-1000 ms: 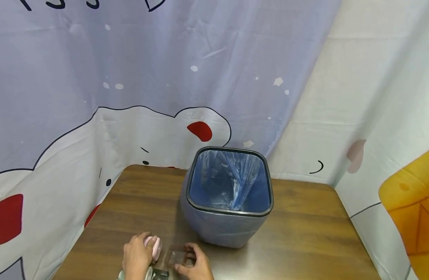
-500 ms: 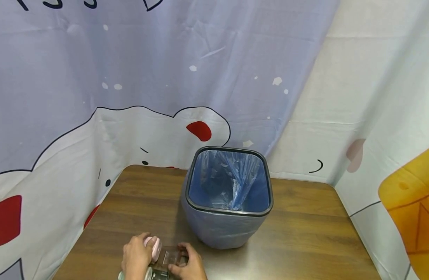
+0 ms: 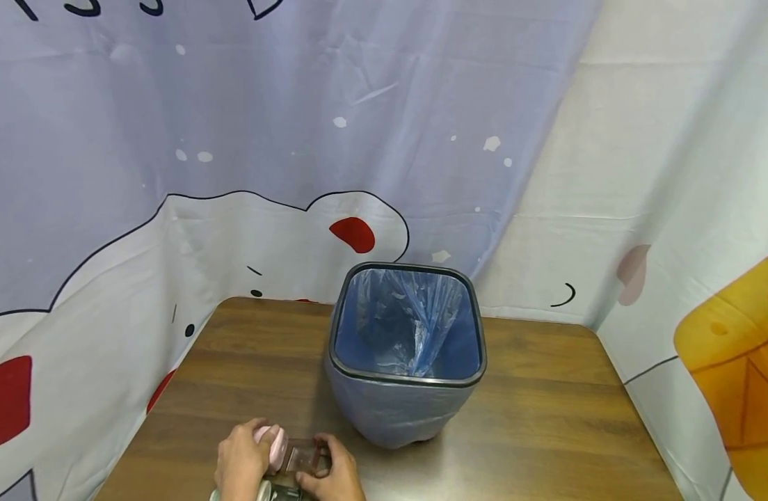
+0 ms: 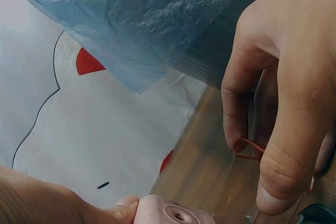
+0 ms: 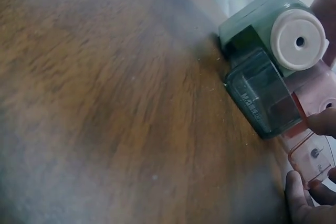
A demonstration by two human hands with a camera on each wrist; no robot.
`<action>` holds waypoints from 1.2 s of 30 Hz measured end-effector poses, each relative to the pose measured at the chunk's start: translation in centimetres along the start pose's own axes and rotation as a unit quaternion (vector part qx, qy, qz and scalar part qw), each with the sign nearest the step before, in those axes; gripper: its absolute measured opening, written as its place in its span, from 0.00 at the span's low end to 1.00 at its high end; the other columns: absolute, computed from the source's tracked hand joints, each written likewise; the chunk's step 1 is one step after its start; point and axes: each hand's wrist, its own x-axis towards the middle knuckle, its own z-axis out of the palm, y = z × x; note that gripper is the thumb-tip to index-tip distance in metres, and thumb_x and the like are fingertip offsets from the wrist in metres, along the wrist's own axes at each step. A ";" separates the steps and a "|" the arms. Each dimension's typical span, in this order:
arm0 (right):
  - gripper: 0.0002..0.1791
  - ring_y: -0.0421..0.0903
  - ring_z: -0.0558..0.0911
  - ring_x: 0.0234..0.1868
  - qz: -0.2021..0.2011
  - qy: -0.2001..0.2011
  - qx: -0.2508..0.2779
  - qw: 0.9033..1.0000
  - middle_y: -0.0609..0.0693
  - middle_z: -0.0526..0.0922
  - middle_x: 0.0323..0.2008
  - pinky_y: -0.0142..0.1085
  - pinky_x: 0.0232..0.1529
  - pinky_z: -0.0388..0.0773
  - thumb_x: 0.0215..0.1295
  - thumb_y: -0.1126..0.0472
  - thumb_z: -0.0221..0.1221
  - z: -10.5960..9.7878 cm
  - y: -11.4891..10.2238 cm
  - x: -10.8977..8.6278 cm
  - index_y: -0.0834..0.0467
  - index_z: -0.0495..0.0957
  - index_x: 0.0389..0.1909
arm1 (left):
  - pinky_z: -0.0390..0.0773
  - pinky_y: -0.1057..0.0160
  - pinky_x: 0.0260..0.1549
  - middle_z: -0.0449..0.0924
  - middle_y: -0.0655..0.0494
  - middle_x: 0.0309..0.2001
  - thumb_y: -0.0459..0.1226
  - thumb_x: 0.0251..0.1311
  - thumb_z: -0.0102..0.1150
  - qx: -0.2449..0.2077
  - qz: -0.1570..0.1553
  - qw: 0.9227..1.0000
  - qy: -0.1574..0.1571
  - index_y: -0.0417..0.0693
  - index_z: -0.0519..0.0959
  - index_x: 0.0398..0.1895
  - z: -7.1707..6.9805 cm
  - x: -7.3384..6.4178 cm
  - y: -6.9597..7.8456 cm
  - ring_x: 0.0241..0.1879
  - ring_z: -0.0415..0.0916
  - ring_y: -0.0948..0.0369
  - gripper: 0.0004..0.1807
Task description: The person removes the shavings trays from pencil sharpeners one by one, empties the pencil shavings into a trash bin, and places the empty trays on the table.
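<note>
In the head view my left hand (image 3: pixel 241 458) grips a pink pencil sharpener (image 3: pixel 273 449) at the near edge of the table. Its round face with a pencil hole shows in the left wrist view, low down. Fingers and thumb of my right hand (image 3: pixel 335 474) pinch a clear, pink-tinted shavings drawer (image 3: pixel 301 458) close against the pink sharpener; I cannot tell how far it sits in. Below them lies a green pencil sharpener (image 5: pixel 244 22), with a dark clear drawer (image 5: pixel 262 95) pulled partly out, seen best in the right wrist view.
A grey-blue bin (image 3: pixel 396 410) lined with a blue plastic bag (image 3: pixel 430 313) stands on the wooden table (image 3: pixel 547 417), beyond and right of my hands. Printed cloth (image 3: pixel 265 104) hangs behind and along both sides.
My right hand has moved left with the clear drawer, bringing it up to the pink sharpener. The left hand has hardly moved. The view has shifted slightly.
</note>
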 end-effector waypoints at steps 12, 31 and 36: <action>0.31 0.41 0.78 0.38 -0.047 0.022 -0.038 0.998 0.55 0.79 0.42 0.29 0.34 0.77 0.41 0.60 0.71 -0.2 0.8 0.0 0.61 0.73 0.50 | 0.72 0.40 0.28 0.71 0.31 0.52 0.48 0.58 0.57 0.003 0.001 1.000 -0.004 0.46 0.76 0.53 0.2 0.1 0.2 0.46 0.70 0.33 0.23; 0.36 0.43 0.77 0.42 -0.094 0.058 -0.151 0.982 0.48 0.78 0.41 0.35 0.42 0.74 0.39 0.51 0.70 -0.2 1.3 0.1 0.60 0.73 0.51 | 0.72 0.40 0.29 0.69 0.30 0.53 0.50 0.57 0.57 0.009 -0.005 1.000 -0.015 0.47 0.75 0.54 0.1 0.3 0.0 0.46 0.69 0.32 0.25; 0.40 0.46 0.77 0.43 -0.098 0.067 -0.145 0.982 0.52 0.78 0.42 0.35 0.41 0.75 0.38 0.49 0.70 -0.2 1.1 -0.2 0.64 0.70 0.53 | 0.70 0.36 0.35 0.66 0.27 0.54 0.48 0.57 0.58 0.005 0.021 1.000 -0.002 0.42 0.71 0.56 0.0 0.2 -0.2 0.48 0.65 0.30 0.27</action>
